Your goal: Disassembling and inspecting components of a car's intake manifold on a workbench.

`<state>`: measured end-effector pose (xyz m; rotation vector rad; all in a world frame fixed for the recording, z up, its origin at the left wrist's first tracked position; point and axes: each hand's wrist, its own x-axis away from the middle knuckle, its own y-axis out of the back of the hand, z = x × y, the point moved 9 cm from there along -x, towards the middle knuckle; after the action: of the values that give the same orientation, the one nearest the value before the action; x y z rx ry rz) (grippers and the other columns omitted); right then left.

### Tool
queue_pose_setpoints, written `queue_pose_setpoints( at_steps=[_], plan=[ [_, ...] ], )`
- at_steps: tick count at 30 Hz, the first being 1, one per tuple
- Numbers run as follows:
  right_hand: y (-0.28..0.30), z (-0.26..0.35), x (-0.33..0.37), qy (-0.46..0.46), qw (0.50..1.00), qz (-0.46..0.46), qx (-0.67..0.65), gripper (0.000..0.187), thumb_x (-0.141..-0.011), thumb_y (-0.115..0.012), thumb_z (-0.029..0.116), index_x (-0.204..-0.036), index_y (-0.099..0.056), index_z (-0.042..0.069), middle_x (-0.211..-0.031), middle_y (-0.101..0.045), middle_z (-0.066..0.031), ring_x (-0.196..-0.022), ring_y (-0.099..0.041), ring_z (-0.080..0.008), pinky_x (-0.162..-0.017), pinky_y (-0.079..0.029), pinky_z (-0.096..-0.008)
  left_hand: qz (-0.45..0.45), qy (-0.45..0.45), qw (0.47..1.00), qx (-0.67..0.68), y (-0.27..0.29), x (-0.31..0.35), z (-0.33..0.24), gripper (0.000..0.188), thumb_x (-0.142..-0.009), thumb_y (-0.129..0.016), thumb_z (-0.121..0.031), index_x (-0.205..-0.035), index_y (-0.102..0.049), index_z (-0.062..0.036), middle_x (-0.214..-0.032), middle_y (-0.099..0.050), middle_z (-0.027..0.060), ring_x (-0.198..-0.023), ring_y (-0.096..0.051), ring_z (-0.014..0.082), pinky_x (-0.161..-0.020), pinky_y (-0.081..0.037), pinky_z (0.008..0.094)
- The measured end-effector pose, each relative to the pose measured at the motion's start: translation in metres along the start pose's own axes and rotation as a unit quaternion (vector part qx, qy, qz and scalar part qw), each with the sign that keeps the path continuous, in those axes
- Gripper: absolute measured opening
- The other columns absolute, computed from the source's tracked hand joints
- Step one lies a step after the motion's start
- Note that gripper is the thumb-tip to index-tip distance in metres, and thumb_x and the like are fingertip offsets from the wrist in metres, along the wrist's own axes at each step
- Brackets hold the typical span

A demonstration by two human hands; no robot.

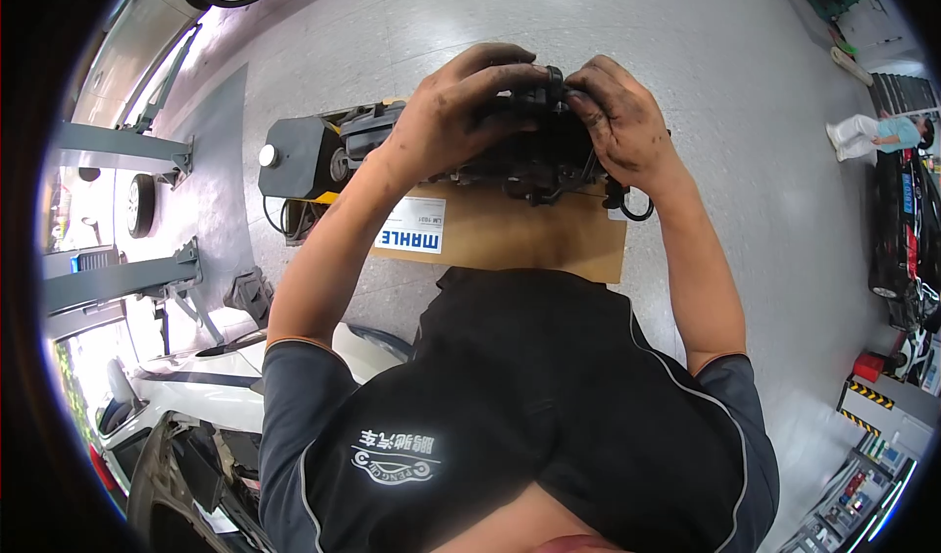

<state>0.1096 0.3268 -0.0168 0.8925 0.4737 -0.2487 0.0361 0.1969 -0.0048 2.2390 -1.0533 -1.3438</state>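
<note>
In front of my chest, both of my smudged hands are raised over a dark mechanical assembly (534, 178). My left hand (456, 102) is closed around a black part (541, 93), its fingers curled over the top and its thumb beneath. At the part's right end, my right hand (624, 122) pinches with thumb and fingers bent together. What its fingertips hold is too small and dark to make out. Below the assembly lies a flat brown cardboard box (520, 239) with a white label. A thin black loop of cable or hose (639, 210) hangs under my right wrist.
A grey-black unit with a white cap (299, 157) stands left of the box. Lift arms (123, 151), a loose wheel (140, 206) and light-coloured cars are farther left. At the far right, another person (875, 134) is near a dark car (890, 225).
</note>
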Motion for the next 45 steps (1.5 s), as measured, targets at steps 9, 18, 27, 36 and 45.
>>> queue_pose_setpoints(
  at_steps=[9,18,27,36,45],
  plan=[
    [0.0,-0.002,0.001,0.009,1.0,-0.001,-0.005,0.011,-0.095,-0.059,0.013,-0.097,-0.062,0.001,-0.089,-0.058,-0.0119,-0.082,-0.059,-0.0316,-0.072,-0.049,-0.0399,0.001,0.008,0.999,0.039,0.002,0.005,0.007,0.049,-0.075,-0.077,-0.003,-0.121,-0.068,-0.0187,-0.13,-0.059,0.0096,-0.109,-0.065,0.0307,-0.09,-0.057,0.0393],
    [0.003,-0.007,0.003,-0.018,0.999,0.004,-0.038,0.014,-0.097,-0.058,0.015,-0.099,-0.063,0.001,-0.091,-0.06,-0.012,-0.079,-0.06,-0.0312,-0.072,-0.049,-0.0392,-0.011,-0.013,0.997,0.072,0.0,0.004,0.003,0.05,-0.072,-0.078,-0.001,-0.119,-0.069,-0.0188,-0.127,-0.061,0.0091,-0.111,-0.064,0.0296,-0.092,-0.056,0.0382],
    [0.002,-0.002,-0.001,-0.008,1.0,0.019,-0.019,0.015,-0.096,-0.058,0.014,-0.098,-0.062,0.0,-0.091,-0.06,-0.0125,-0.08,-0.059,-0.0332,-0.073,-0.049,-0.0396,-0.029,-0.023,0.998,0.051,0.003,0.007,0.005,0.048,-0.072,-0.079,-0.003,-0.117,-0.07,-0.0189,-0.122,-0.062,0.0086,-0.108,-0.064,0.0291,-0.089,-0.057,0.0369],
    [0.002,0.001,-0.005,0.005,0.999,0.036,-0.014,0.014,-0.098,-0.056,0.012,-0.097,-0.063,0.0,-0.088,-0.059,-0.0119,-0.079,-0.059,-0.0302,-0.073,-0.048,-0.0407,-0.04,-0.039,0.998,0.029,0.004,0.007,0.002,0.046,-0.071,-0.081,-0.003,-0.115,-0.071,-0.0135,-0.121,-0.063,0.0094,-0.102,-0.068,0.0262,-0.086,-0.058,0.0355],
    [0.005,0.024,-0.028,-0.025,0.995,0.085,-0.042,0.078,-0.075,-0.082,0.043,-0.136,-0.052,0.005,-0.114,-0.066,-0.0196,-0.108,-0.065,-0.0358,-0.095,-0.051,-0.037,-0.084,0.021,0.995,0.043,0.006,0.012,0.006,0.054,-0.07,-0.084,-0.01,-0.12,-0.065,-0.0092,-0.119,-0.062,0.0093,-0.104,-0.066,0.0269,-0.087,-0.057,0.0369]
  ],
)
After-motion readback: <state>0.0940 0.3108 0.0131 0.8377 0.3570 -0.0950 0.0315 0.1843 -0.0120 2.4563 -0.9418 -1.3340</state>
